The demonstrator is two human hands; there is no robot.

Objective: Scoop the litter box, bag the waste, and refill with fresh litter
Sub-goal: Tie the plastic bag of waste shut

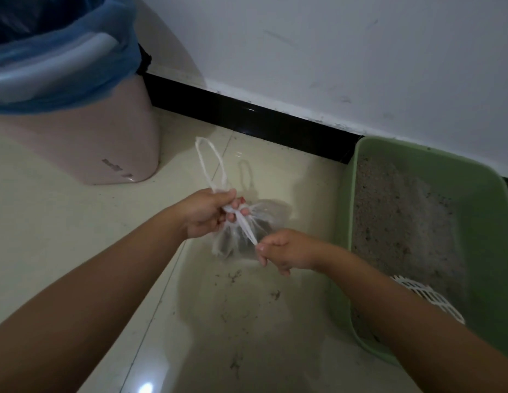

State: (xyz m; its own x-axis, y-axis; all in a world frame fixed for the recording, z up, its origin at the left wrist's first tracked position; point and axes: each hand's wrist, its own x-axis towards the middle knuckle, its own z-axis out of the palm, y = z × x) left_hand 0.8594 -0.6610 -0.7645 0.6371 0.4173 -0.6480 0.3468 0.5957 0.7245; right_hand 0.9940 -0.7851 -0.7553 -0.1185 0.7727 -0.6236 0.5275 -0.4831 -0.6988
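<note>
A small clear plastic bag (258, 222) with dark waste inside hangs above the floor between my hands. My left hand (207, 212) grips the bag's gathered neck, and one white handle loop sticks up from that fist. My right hand (284, 252) pinches the other handle strand and holds it taut toward me. A green litter box (491, 211) with grey litter stands on the floor at the right. A white slotted scoop (428, 296) lies in its near end, partly hidden by my right forearm.
A pink bin (105, 137) lined with a blue bag (85, 83) stands at the upper left against the wall. A black skirting board (247, 114) runs along the white wall. Scattered litter crumbs dot the cream floor tiles (247, 307) below the bag.
</note>
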